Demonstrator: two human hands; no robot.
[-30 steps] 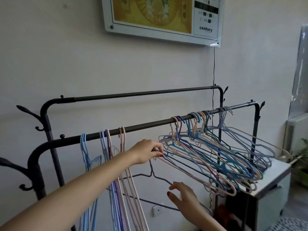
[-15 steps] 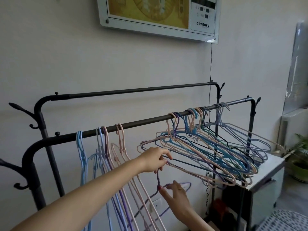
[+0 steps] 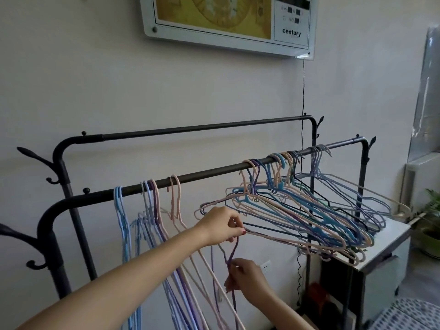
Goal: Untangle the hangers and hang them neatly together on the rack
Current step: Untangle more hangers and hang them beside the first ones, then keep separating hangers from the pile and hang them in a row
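Observation:
A black metal rack has a front rail (image 3: 202, 175) running from lower left to upper right. A tangled cluster of pink, blue and purple hangers (image 3: 309, 210) hangs on its right half and splays out sideways. Several sorted hangers (image 3: 147, 222) hang straight down on the left half. My left hand (image 3: 221, 225) pinches the near corner of the tangle, by a pink wire. Below it my right hand (image 3: 247, 279) grips the neck of a purple hanger (image 3: 232, 253), whose hook rises to my left fingers.
A second, higher rail (image 3: 202, 128) runs behind. A white cabinet (image 3: 385, 253) stands under the tangle at the right, with a potted plant (image 3: 431, 225) beyond it. A framed panel (image 3: 228, 22) hangs on the wall, its black cord (image 3: 303, 91) dropping behind the rack. Coat hooks (image 3: 33, 156) stick out at the left.
The purple hanger has swung from lying flat under the tangle to hanging nearly upright. My right hand has risen and closed on its neck. My left hand stays at the tangle's corner.

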